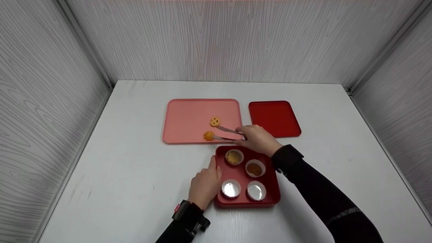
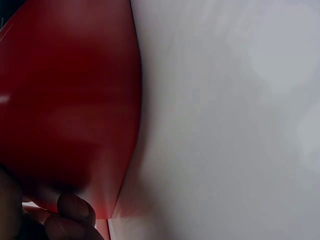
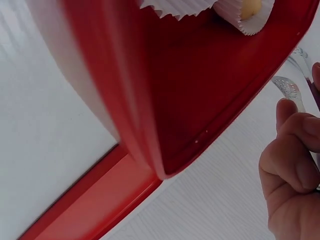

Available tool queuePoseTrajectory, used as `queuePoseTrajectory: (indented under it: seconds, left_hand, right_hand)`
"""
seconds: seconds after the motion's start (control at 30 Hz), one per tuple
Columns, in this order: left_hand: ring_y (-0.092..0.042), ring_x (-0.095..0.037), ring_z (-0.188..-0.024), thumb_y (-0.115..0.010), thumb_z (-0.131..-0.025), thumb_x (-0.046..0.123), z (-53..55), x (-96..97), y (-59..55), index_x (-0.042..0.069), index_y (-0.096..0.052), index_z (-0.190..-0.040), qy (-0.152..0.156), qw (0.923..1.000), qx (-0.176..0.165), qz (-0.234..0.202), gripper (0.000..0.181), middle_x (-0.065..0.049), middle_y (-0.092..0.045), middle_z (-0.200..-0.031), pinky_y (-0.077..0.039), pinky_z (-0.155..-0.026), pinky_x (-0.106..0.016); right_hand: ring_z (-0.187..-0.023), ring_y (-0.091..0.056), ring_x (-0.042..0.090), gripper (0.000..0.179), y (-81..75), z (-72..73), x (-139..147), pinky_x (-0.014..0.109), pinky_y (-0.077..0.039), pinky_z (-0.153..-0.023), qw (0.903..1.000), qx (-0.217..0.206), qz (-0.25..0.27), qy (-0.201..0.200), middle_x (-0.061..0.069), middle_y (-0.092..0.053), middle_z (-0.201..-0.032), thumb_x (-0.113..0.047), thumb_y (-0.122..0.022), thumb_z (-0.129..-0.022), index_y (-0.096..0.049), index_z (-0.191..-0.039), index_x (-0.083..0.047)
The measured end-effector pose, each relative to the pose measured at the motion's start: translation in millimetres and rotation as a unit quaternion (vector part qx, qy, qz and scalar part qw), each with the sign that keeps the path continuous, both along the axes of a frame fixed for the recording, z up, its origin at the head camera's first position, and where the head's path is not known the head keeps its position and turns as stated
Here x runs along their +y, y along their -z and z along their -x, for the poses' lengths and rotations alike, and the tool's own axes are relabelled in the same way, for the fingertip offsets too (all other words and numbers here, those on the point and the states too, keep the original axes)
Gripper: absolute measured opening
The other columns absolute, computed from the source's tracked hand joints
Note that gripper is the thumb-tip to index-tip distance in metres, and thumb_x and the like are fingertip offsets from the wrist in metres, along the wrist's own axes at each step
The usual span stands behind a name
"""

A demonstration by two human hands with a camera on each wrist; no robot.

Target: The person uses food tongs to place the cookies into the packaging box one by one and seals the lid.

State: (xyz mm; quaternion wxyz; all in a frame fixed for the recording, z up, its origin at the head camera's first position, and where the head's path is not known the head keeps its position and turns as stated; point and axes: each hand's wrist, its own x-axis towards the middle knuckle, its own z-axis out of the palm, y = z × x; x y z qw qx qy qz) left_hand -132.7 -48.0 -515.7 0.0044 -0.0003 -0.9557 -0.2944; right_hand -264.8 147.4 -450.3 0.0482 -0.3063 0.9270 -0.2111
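My right hand [image 1: 258, 137] holds a pair of metal tongs [image 1: 229, 131] over the right part of the pink tray [image 1: 184, 118], their arms spread apart. One tip is by a round cookie with holes [image 1: 215, 121], the other by a swirled cookie [image 1: 208, 135]; both cookies lie on the tray. My left hand [image 1: 204, 185] grips the left wall of a red box [image 1: 275, 189], fingertips at its side in the left wrist view. Inside the box, a back-left paper cup [image 1: 234, 157] and a right-hand paper cup [image 1: 255, 168] hold cookies. Two front cups [image 1: 231, 188] show shiny bottoms.
A smaller red tray [image 1: 275, 118], perhaps a lid, lies flat behind my right hand, to the right of the pink tray. Everything sits on a white table [image 1: 135, 175] with grey wood-grain panels [image 1: 216, 40] at the back and both sides.
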Motion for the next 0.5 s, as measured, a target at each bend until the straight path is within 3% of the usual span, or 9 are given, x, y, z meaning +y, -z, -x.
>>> queuePoseTrajectory:
  seconds: [0.5]
  left_hand:
    - [-0.069, -0.037, -0.066, -0.048, -0.107, 0.03, -0.2, -0.5, 1.0, 0.002, -0.048, -0.151, 0.003, 1.0, 0.003, 0.001, 0.052, -0.023, -0.072, -0.084, -0.053, -0.058, -0.052]
  right_hand:
    - [-0.091, -0.068, 0.024, 0.038, -1.8, 9.6, -15.3, 0.04, -0.058, -0.087, 0.9991, -0.019, -0.038, -0.003, 0.016, -0.073, -0.116, -0.027, -0.075, -0.095, -0.069, -0.126, -0.005]
